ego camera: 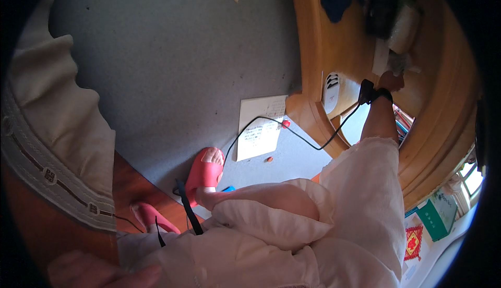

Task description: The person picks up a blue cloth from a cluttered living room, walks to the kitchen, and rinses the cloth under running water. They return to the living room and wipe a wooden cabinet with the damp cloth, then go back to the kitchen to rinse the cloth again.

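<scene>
My right hand (391,81) reaches into a wooden cabinet (344,53) at the right. A small clear or greyish item (398,63) is at its fingertips, blurred; whether the fingers grip it cannot be told. Beside that lie a white flat piece (380,58) and a bubble-wrapped roll (404,31). On the right wrist sits a strapped black device (366,91), from which a black cable (303,134) runs down. At the lower left rim, my left hand (105,270) is blurred and partly cut off. Its thumb stands away from the fingers, and nothing shows in it.
A printed sheet (258,131) lies on the grey floor (188,61), with a red cap (286,124) near it. Pink slippers (207,172) are on my feet. Beige fabric with a trimmed border (78,131) hangs at left. A green box (435,217) stands lower right.
</scene>
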Motion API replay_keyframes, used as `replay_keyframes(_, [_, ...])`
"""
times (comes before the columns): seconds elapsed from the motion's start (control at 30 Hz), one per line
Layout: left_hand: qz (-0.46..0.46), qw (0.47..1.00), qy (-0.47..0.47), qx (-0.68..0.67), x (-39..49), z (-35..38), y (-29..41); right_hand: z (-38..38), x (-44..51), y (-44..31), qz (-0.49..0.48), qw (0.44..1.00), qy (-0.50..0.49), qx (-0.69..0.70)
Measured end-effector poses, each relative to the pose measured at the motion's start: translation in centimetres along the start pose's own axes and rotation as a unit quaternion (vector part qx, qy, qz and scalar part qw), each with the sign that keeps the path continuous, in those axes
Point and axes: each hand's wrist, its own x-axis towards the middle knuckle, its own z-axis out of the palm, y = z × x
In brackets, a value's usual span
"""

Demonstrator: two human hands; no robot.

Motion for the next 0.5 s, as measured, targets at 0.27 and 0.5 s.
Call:
replay_keyframes(0.27, [0.042,0.995,0.09,0.026,-0.6,1.5,-0.3,-2.1,-6.2,-10.2,-0.077,0.968,-0.003,0.239])
replay_keyframes(0.5, [0.055,0.991,0.115,0.051,-1.7,2.0,0.2,0.0,-14.1,-27.1,-0.239,0.932,-0.198,0.187])
